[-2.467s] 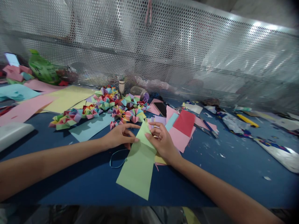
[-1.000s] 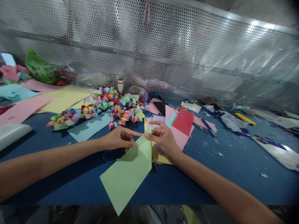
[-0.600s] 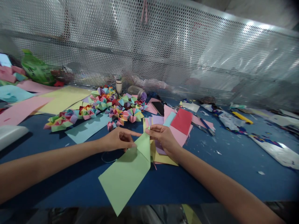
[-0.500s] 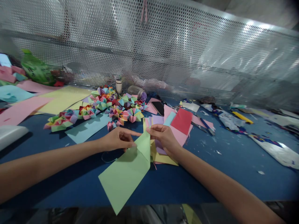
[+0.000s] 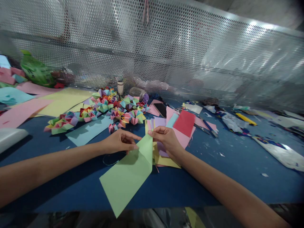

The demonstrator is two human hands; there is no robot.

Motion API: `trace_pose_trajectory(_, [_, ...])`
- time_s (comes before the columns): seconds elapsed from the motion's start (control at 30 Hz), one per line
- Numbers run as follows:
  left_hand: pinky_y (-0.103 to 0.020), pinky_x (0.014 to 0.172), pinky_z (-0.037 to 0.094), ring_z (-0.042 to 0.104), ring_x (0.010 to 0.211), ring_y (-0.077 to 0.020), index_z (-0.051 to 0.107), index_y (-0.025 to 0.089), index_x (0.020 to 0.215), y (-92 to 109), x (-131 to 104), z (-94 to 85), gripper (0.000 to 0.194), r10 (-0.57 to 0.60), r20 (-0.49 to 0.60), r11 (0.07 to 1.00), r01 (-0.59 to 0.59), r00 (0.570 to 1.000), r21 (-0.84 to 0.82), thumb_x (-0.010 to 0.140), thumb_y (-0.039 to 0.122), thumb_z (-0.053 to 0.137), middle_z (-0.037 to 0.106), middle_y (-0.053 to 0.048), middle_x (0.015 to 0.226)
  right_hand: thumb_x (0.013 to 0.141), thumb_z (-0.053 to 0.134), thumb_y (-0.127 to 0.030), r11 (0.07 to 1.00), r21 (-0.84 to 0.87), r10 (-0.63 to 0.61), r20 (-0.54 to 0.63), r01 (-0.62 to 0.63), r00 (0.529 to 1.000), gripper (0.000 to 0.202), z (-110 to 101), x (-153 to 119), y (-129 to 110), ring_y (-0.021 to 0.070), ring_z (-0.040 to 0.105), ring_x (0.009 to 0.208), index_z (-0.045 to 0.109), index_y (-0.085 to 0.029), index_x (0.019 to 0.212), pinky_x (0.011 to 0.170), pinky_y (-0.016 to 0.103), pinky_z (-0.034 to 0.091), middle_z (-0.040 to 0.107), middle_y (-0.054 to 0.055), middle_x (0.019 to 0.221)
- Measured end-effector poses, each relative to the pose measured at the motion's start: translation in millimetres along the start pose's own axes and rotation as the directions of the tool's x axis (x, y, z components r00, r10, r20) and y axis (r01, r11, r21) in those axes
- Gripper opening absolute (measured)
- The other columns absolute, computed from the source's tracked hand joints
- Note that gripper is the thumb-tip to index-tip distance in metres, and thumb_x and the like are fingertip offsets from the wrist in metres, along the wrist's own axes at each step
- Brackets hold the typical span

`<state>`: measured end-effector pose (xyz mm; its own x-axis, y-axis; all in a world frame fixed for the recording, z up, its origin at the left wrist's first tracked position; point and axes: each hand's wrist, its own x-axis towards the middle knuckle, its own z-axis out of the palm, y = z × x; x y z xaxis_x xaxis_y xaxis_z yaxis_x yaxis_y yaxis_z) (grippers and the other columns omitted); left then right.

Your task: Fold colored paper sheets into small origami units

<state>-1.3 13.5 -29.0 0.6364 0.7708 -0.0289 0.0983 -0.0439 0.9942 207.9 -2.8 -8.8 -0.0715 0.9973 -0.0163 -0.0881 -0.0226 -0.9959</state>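
Observation:
A light green sheet of paper is held above the blue table, its near corner reaching past the front edge. Its far right end is bent over in a diagonal fold. My left hand pinches the sheet's upper left edge between thumb and fingers. At the top corner, my right hand grips the paper between thumb and index finger. Beneath and beyond my right hand lie loose coloured sheets, among them a red piece of paper and a yellow one.
Several folded paper clusters sit beyond my hands, near a phone and a tipped jar. Scissors and a yellow cutter lie to the right. A green bottle stands far left, before a perforated metal panel.
The bent part of the green paper looks slightly less flat against the sheet. Both hands keep their hold in nearly the same place.

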Motion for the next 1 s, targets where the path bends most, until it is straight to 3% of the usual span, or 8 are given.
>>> trace_pose_trajectory(0.47, [-0.019,0.048,0.049,0.055,0.049,-0.0089,0.069,0.014,0.099,4.3,-0.6,0.5,0.037,-0.033,-0.002,0.999,0.033,0.999,-0.015,0.064,0.023,0.075,0.066,0.0,0.061,0.051,0.082,-0.029,0.999,-0.028,-0.023,0.012,0.024,1.0,0.026,-0.3,-0.6,0.8,0.0078,0.055,0.05,0.061,-0.016,0.058,0.054,0.023,0.047,0.064,-0.002,0.057])
trace_pose_trajectory(0.73, [-0.019,0.047,0.048,0.054,0.046,-0.0083,0.07,0.013,0.096,3.6,-0.2,2.0,0.035,-0.058,0.0,0.998,0.058,0.998,0.008,0.062,0.023,0.075,0.065,0.001,0.059,0.062,0.076,-0.038,0.999,0.032,-0.014,0.015,0.013,1.0,0.027,0.7,0.5,1.4,0.008,0.052,0.049,0.06,-0.017,0.057,0.053,0.023,0.046,0.056,-0.003,0.052])
trace_pose_trajectory(0.83, [-0.019,0.045,0.048,0.055,0.047,-0.0085,0.069,0.012,0.093,3.3,0.3,1.1,0.035,-0.054,-0.062,0.998,0.053,0.997,-0.023,0.06,0.024,0.076,0.065,0.0,0.061,0.066,0.072,-0.041,0.999,0.035,-0.012,0.028,0.011,1.0,0.026,1.6,-0.7,-3.0,0.01,0.057,0.055,0.061,-0.017,0.064,0.057,0.024,0.049,0.062,-0.001,0.06])
trace_pose_trajectory(1.0, [-0.019,0.049,0.048,0.055,0.047,-0.0078,0.067,0.011,0.095,11.4,-0.7,0.3,0.04,-0.012,-0.312,0.999,0.001,0.95,-0.035,0.061,0.027,0.077,0.065,0.001,0.061,0.059,0.078,-0.03,0.997,-0.07,0.047,0.126,-0.038,0.991,0.036,2.0,-1.8,-4.2,0.0106,0.058,0.053,0.06,-0.019,0.088,0.054,0.024,0.047,0.065,-0.002,0.062])
